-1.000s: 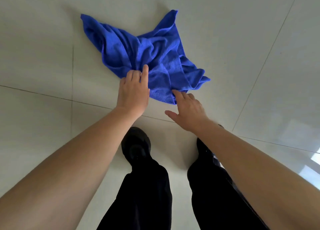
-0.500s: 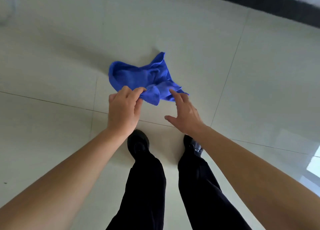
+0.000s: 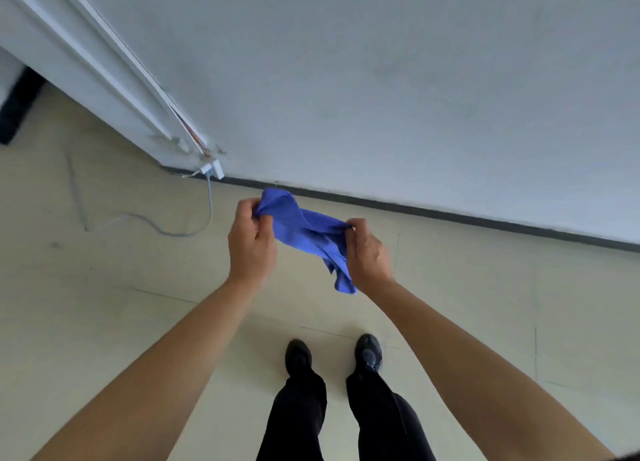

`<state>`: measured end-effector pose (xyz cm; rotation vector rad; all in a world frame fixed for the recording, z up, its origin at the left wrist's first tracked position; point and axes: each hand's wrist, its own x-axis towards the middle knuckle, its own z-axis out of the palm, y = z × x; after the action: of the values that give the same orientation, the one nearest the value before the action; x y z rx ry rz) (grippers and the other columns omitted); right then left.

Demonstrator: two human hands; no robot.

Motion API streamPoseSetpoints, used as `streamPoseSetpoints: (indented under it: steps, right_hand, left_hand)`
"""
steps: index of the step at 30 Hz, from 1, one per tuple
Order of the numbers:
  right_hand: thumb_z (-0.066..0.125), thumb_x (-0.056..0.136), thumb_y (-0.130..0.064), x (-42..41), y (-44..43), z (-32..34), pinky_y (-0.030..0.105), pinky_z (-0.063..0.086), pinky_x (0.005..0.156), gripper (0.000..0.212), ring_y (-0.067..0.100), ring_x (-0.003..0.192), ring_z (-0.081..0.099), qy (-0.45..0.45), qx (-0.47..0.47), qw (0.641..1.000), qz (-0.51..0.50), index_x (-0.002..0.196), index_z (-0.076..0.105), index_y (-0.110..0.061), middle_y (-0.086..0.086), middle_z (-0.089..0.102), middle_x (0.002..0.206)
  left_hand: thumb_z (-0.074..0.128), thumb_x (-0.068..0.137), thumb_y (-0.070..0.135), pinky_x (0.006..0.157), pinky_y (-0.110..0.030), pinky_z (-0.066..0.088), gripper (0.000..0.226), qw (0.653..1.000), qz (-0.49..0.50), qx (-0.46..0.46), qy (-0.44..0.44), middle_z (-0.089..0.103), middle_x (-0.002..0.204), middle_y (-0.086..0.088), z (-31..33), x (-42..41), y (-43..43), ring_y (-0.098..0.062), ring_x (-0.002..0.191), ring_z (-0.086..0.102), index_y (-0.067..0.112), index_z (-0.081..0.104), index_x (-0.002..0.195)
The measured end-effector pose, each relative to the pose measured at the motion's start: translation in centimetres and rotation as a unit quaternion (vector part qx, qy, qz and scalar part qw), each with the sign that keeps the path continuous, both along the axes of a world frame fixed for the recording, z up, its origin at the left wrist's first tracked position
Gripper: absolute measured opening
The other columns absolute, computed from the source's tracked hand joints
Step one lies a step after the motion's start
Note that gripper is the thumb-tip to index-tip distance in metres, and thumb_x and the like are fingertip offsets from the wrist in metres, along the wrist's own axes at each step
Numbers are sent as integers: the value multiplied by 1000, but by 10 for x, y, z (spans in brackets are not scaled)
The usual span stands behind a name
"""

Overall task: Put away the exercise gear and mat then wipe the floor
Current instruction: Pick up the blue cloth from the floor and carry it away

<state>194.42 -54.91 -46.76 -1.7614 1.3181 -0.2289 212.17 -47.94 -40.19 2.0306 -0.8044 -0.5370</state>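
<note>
Both bare forearms reach in from the lower corners and draw together at mid-picture, wrists nearly level. The left hand (image 3: 251, 244) shows its back to the camera. Its fingers are curled inward and its grip is clenched on the upper left end of the crumpled blue microfibre cloth (image 3: 304, 232). The right hand (image 3: 369, 252) is turned slightly inward, its fingers bent over the other end, so this grip too is grasping the cloth. The cloth is bunched and stretched between the two hands, lifted off the floor in front of the person. A loose tail of it hangs down just beside the right wrist.

Below the hands lies the pale beige tiled floor (image 3: 104, 304), crossed by thin dark joints. The person stands on it in black shoes (image 3: 298, 353) and black trousers (image 3: 298, 419), toes pointing towards the plain grey-white wall (image 3: 381, 79). A narrow dark skirting strip (image 3: 450, 214) runs along the foot of that wall. At upper left a white moulded frame (image 3: 104, 69) slants down to the floor. At its foot sits a small white box (image 3: 213, 169) with some wires showing above it. From the box a thin grey cable (image 3: 156, 226) drops and loops across the tiles. A blurred dark block (image 3: 17, 107) shows at the left edge.
</note>
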Motion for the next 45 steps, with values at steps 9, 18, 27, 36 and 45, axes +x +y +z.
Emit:
streamPoseSetpoints:
  steps: [9,18,27,36,45]
  right_hand:
    - [65,85,-50,-56,-2,153,36,45,63,29,20,70,54,77,-55,993,76,88,53,-24,-8,58,77]
    - [51,101,-36,-120,21,226,28,44,81,19,16,102,59,-80,-57,967,-237,110,59,-21,-6,64,109]
    - [41,100,-33,-163,108,279,45,56,94,20,20,103,67,-198,-84,894,-392,115,55,-34,-2,72,104]
    - [52,101,-32,-312,206,343,41,52,77,14,19,79,63,-212,-172,860,-431,106,65,-35,13,72,90]
    - [54,95,-7,-565,327,295,21,47,68,31,15,86,62,-174,-146,785,-576,122,61,-19,5,70,106]
  left_hand:
    - [46,95,9,69,-15,42,13,987,19,-156,-17,56,91,15,190,-5,-28,-4,81,55,16,51,105]
    - [47,97,15,75,-25,41,13,973,-97,-207,20,57,94,11,250,19,-19,-6,82,55,17,51,110]
    - [47,93,9,75,-18,41,24,926,-365,-81,52,61,105,14,236,-59,0,-13,103,58,21,57,111]
    - [86,71,45,90,-29,53,70,710,-701,47,46,68,104,12,265,-298,48,-6,99,65,42,48,129]
    - [65,90,18,64,-23,51,15,714,-689,-61,109,66,73,-6,291,-587,113,-11,69,61,7,68,82]
